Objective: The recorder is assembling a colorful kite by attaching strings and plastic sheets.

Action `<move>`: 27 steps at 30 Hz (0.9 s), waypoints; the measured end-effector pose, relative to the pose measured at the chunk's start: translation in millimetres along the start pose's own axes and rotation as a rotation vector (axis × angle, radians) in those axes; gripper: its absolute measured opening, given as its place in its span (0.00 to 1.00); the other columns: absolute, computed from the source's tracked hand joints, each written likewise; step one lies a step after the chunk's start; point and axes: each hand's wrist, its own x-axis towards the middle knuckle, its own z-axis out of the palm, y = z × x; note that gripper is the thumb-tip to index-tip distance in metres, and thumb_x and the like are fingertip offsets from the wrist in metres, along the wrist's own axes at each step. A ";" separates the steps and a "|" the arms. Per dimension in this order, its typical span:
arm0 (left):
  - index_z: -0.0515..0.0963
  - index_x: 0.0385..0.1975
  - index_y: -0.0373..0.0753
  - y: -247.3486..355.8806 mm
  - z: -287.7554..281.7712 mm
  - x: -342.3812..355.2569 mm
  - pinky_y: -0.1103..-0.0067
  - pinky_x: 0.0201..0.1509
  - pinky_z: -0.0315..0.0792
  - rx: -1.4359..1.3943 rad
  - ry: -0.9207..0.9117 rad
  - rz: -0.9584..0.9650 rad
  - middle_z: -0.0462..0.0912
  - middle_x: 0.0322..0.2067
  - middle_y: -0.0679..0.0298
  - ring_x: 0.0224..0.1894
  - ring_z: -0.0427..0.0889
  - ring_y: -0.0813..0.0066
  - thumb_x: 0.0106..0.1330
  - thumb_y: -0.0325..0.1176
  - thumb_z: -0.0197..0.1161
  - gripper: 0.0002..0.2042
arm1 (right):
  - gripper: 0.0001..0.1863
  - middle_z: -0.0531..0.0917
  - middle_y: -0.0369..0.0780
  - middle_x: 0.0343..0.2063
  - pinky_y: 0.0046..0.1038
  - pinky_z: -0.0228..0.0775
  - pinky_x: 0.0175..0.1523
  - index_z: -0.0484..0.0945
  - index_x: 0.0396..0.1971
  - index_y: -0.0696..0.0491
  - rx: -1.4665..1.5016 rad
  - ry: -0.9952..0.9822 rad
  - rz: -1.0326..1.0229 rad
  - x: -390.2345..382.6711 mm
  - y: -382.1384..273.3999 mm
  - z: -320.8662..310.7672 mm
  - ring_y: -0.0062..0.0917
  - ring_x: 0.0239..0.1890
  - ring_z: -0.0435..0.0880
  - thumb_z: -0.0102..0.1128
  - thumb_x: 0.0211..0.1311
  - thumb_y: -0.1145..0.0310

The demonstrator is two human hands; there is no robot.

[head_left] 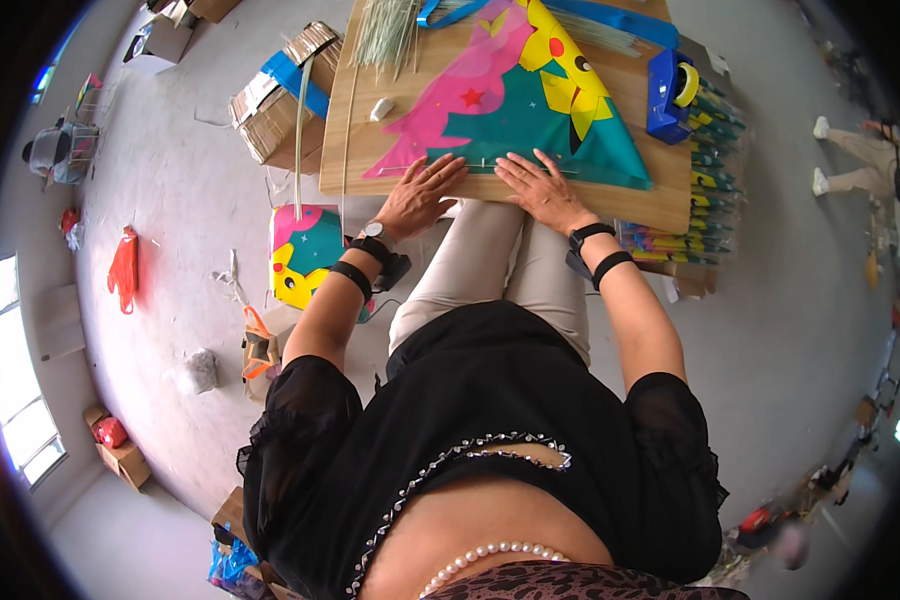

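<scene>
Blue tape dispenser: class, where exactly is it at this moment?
In the head view, the blue tape dispenser sits at the right edge of the wooden table, just right of the colourful triangular sheet.

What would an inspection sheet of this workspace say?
Surface: wooden table, with pale rods and blue tape dispenser on it.
Job's things: colourful triangular sheet, laid flat; thin white strip along its near edge.
Clutter: cardboard box beside the table; orange bag on the floor.
Grips: left grip and right grip, bare hands, laid flat at the sheet's near edge.
Cables: thin dark cord beside left thigh, ends unclear.
Surroundings: grey floor, bright window, another person's legs.
</scene>
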 end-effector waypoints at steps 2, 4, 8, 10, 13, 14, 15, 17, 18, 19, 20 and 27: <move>0.62 0.81 0.45 -17.9 -7.3 -16.5 0.57 0.87 0.48 0.022 -0.006 0.012 0.59 0.83 0.65 0.85 0.53 0.65 0.79 0.41 0.60 0.33 | 0.35 0.67 0.30 0.79 0.45 0.42 0.87 0.65 0.79 0.43 -0.003 -0.017 0.002 -8.1 8.2 -5.9 0.23 0.83 0.59 0.60 0.76 0.53; 0.60 0.82 0.45 -35.1 -15.8 -34.6 0.57 0.88 0.47 0.003 -0.020 0.009 0.58 0.83 0.64 0.85 0.53 0.64 0.78 0.38 0.60 0.33 | 0.34 0.67 0.29 0.80 0.45 0.41 0.88 0.65 0.79 0.42 -0.014 -0.044 0.011 -19.9 16.6 -12.9 0.23 0.83 0.59 0.59 0.77 0.54; 0.60 0.82 0.45 -58.2 -38.7 -63.6 0.59 0.87 0.49 0.010 -0.056 -0.041 0.58 0.83 0.63 0.85 0.54 0.62 0.76 0.34 0.61 0.35 | 0.34 0.65 0.30 0.80 0.44 0.41 0.88 0.65 0.80 0.43 -0.033 -0.068 0.048 -53.0 39.9 -22.7 0.23 0.83 0.58 0.60 0.77 0.55; 0.61 0.82 0.46 -73.7 -44.4 -81.3 0.59 0.86 0.51 0.009 -0.038 -0.039 0.59 0.83 0.63 0.84 0.56 0.62 0.75 0.34 0.62 0.35 | 0.34 0.65 0.31 0.80 0.44 0.41 0.88 0.65 0.80 0.43 -0.042 -0.083 0.063 -65.8 47.6 -29.2 0.23 0.83 0.58 0.60 0.77 0.56; 0.63 0.81 0.46 -83.2 -50.5 -91.2 0.60 0.85 0.56 0.014 -0.009 -0.024 0.60 0.82 0.64 0.83 0.58 0.61 0.73 0.32 0.64 0.35 | 0.35 0.65 0.31 0.81 0.43 0.41 0.88 0.64 0.80 0.43 -0.047 -0.091 0.098 -88.0 60.2 -33.2 0.24 0.83 0.58 0.61 0.76 0.58; 0.63 0.80 0.45 -85.0 -52.1 -92.8 0.60 0.85 0.56 0.017 -0.028 -0.035 0.61 0.82 0.64 0.83 0.58 0.61 0.73 0.31 0.64 0.35 | 0.35 0.64 0.31 0.81 0.43 0.41 0.88 0.64 0.80 0.43 -0.063 -0.102 0.115 -94.1 63.2 -34.4 0.24 0.83 0.58 0.61 0.76 0.59; 0.64 0.80 0.45 -86.5 -53.6 -94.5 0.60 0.85 0.56 0.021 -0.046 -0.047 0.61 0.82 0.64 0.83 0.58 0.61 0.72 0.31 0.65 0.35 | 0.35 0.64 0.31 0.81 0.43 0.41 0.88 0.64 0.80 0.43 -0.079 -0.113 0.132 -99.1 65.6 -34.8 0.24 0.83 0.58 0.60 0.77 0.60; 0.64 0.80 0.45 -87.8 -55.6 -96.9 0.60 0.85 0.57 0.032 -0.054 -0.040 0.61 0.81 0.63 0.83 0.59 0.60 0.72 0.30 0.65 0.35 | 0.35 0.63 0.31 0.81 0.42 0.41 0.87 0.63 0.81 0.43 -0.082 -0.113 0.140 -105.2 68.6 -37.6 0.24 0.83 0.58 0.60 0.77 0.60; 0.62 0.81 0.45 -88.5 -56.8 -98.4 0.60 0.85 0.57 0.035 -0.066 -0.040 0.61 0.81 0.63 0.83 0.59 0.60 0.73 0.30 0.64 0.35 | 0.34 0.64 0.31 0.81 0.42 0.41 0.87 0.63 0.80 0.43 -0.070 -0.115 0.154 -107.6 69.3 -38.1 0.24 0.83 0.58 0.59 0.77 0.61; 0.61 0.81 0.44 -87.2 -58.7 -98.9 0.59 0.85 0.57 0.038 -0.079 -0.043 0.61 0.82 0.62 0.82 0.60 0.59 0.73 0.30 0.63 0.36 | 0.34 0.64 0.31 0.81 0.42 0.41 0.87 0.63 0.80 0.43 -0.056 -0.117 0.165 -109.2 69.6 -38.0 0.25 0.83 0.58 0.59 0.77 0.62; 0.61 0.81 0.44 -86.1 -59.7 -97.7 0.59 0.85 0.57 0.039 -0.077 -0.042 0.61 0.82 0.62 0.82 0.60 0.59 0.73 0.30 0.63 0.36 | 0.34 0.64 0.31 0.81 0.42 0.41 0.87 0.63 0.80 0.43 -0.057 -0.116 0.165 -111.6 70.1 -38.4 0.25 0.83 0.58 0.59 0.77 0.62; 0.84 0.56 0.38 -66.1 -46.0 -79.8 0.57 0.80 0.64 -0.063 0.217 -0.177 0.79 0.69 0.54 0.76 0.70 0.52 0.72 0.34 0.68 0.15 | 0.28 0.69 0.40 0.78 0.44 0.51 0.84 0.70 0.76 0.48 0.008 -0.005 0.273 -116.5 65.6 -42.7 0.32 0.82 0.62 0.56 0.79 0.64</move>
